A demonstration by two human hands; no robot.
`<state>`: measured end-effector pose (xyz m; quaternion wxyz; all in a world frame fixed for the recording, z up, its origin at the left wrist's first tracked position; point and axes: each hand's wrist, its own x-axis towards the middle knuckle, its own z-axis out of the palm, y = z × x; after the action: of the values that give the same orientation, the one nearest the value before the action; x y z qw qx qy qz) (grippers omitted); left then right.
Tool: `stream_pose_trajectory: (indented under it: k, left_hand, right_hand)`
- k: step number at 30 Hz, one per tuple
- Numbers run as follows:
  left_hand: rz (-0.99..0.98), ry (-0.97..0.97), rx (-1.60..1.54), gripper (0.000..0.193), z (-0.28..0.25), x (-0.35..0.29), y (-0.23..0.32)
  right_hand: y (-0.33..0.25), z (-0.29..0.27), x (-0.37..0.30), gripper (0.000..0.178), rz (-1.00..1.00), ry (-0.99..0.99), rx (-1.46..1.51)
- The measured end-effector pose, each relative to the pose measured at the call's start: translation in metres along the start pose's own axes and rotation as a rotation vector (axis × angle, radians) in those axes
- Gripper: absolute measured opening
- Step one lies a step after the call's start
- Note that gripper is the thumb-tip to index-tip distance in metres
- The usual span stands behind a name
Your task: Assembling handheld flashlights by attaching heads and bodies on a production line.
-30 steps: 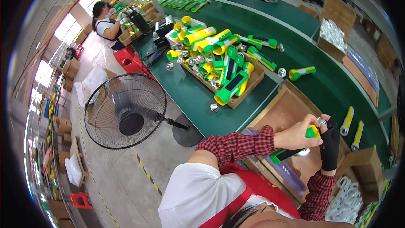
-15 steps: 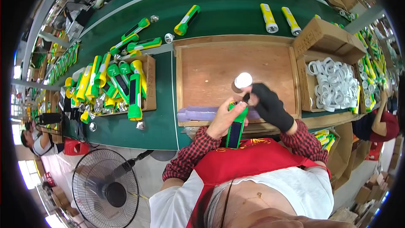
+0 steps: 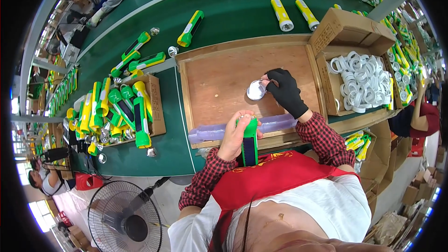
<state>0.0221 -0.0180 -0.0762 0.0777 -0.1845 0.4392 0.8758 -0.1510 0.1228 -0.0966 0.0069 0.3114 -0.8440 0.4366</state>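
My left hand (image 3: 233, 135) is wrapped around a green flashlight (image 3: 249, 142) with a dark panel along its side, its open end up near the thumb. My right hand (image 3: 284, 91), in a black fingerless glove, has its bare fingertips pinched together at the rim of a small round dish (image 3: 255, 91) with a bright, whitish inside. Whatever sits between those fingertips is too small to make out. The dish rests on a wooden tray (image 3: 219, 74). A purple translucent roll (image 3: 205, 133) lies along the tray's near edge, passing behind the left hand.
On the left, a cardboard box (image 3: 158, 107) holds green and yellow flashlights, with silvery reflectors (image 3: 172, 51) scattered around. White rings (image 3: 359, 84) fill a box at the right. Two yellow flashlights (image 3: 282, 16) lie beyond the tray. A fan (image 3: 126, 217) stands at lower left; co-workers sit nearby.
My right hand has left the flashlight's top and moved to the dish. The left hand keeps hold of the flashlight. The whole view has shifted slightly.
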Motion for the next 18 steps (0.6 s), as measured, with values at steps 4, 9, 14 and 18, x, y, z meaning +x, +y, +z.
stream_pose_trajectory:
  k: [4,9,14,18]
  left_hand:
    - [0.001,-0.044,-0.009,0.041,0.0,0.004,-0.004]
    - [0.04,-0.114,-0.127,0.041,0.004,0.009,-0.008]
    - [0.024,-0.14,-0.055,0.029,0.008,0.009,0.0]
    - [-0.026,-0.058,-0.065,0.025,-0.001,-0.001,-0.006]
  right_hand:
    - [-0.013,-0.013,-0.013,0.016,0.173,-0.03,0.379]
    - [-0.05,-0.021,-0.052,0.019,-0.436,-0.136,0.134]
    - [-0.063,-0.048,-0.052,0.024,-0.328,-0.158,0.199]
    - [0.036,-0.12,-0.062,0.006,0.099,0.214,-0.295]
